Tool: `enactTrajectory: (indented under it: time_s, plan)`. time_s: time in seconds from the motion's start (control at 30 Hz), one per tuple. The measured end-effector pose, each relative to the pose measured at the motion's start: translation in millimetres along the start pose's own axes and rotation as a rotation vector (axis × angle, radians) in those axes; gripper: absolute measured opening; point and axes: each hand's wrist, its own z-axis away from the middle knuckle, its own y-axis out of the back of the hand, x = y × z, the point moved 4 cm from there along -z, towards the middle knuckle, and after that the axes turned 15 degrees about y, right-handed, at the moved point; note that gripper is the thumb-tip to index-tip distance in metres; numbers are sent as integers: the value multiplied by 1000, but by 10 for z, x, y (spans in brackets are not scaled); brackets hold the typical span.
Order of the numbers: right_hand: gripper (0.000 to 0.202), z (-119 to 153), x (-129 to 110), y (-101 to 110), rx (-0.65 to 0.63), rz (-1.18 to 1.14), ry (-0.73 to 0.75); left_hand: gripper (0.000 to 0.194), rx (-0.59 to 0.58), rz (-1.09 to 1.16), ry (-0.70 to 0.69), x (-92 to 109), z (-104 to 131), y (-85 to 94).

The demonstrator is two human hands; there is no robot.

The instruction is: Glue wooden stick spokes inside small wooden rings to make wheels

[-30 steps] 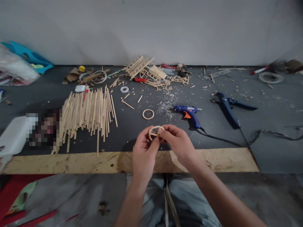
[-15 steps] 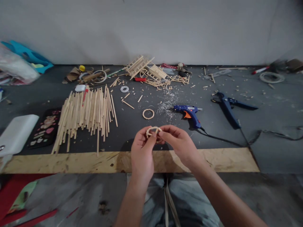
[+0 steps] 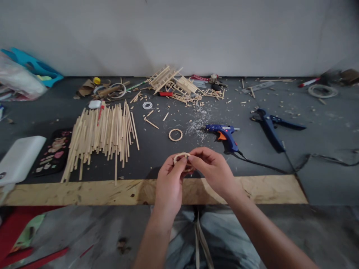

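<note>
Between my two hands, over the front edge of the table, is a small ring of wooden pieces (image 3: pixel 177 157). My left hand (image 3: pixel 171 183) is closed on its left side, thumb on top. On the right, the thumb and fingers of my right hand (image 3: pixel 214 168) pinch the ring; the fingertips hide much of it. Just beyond the hands a second wooden ring (image 3: pixel 175 135) lies flat on the table. A blue hot glue gun (image 3: pixel 223 130) with an orange trigger rests on its side to the right, its small light glowing red.
Thin wooden sticks (image 3: pixel 103 130) lie in a pile at left, beside a phone (image 3: pixel 54 151) and a white power bank (image 3: pixel 21 158). A blue cutter (image 3: pixel 269 125) lies at right. Stick-built frames (image 3: pixel 165 80) and offcuts fill the back. The glue gun's cord (image 3: pixel 260 165) runs right.
The held ring has tilted and dropped slightly in my fingers, so its crosspiece shows less. Both hands keep their grip with only small shifts.
</note>
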Motion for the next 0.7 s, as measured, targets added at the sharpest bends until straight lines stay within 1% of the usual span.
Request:
enactTrajectory:
  time_s: [0.23, 0.5, 0.6, 0.7]
  plan:
    - [13, -1, -23, -48, 17, 86, 39, 8, 59, -8, -34, -5, -11, 27]
    - [14, 10, -19, -48, 7, 121, 48, 7, 82, -94, -93, 22, -13, 33]
    - [12, 6, -20, -43, 16, 128, 52, 8, 76, -128, -114, 23, -13, 49]
    - [11, 4, -14, -39, 30, 116, 49, 9, 44, -132, -123, 17, -15, 58]
